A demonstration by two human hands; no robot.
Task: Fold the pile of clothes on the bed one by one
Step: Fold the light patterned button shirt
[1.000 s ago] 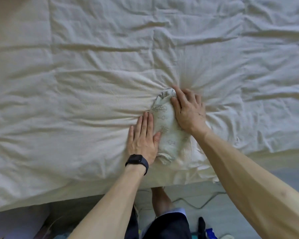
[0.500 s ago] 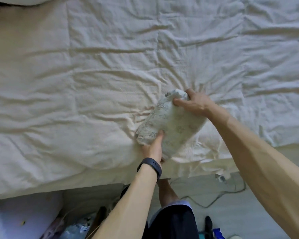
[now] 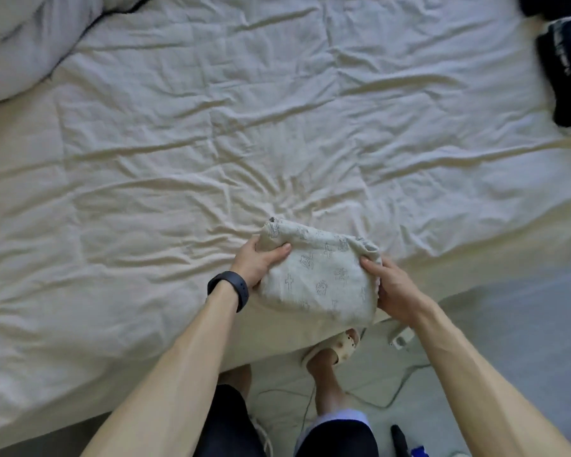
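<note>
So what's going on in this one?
A person stands at the near edge of the bed, holding a folded pale printed garment in both hands. The left hand grips its left end and the right hand its right end. Dark clothes lie at the bed's far right; whether they are folded is hard to tell.

— Wrists?
— On my left wrist, one dark band (image 3: pixel 228 289), smooth strap.
— Clothing?
— My shorts (image 3: pixel 338 438): dark, pale hem on the right leg. Right foot: cream slipper (image 3: pixel 335 346), holes on top.
</note>
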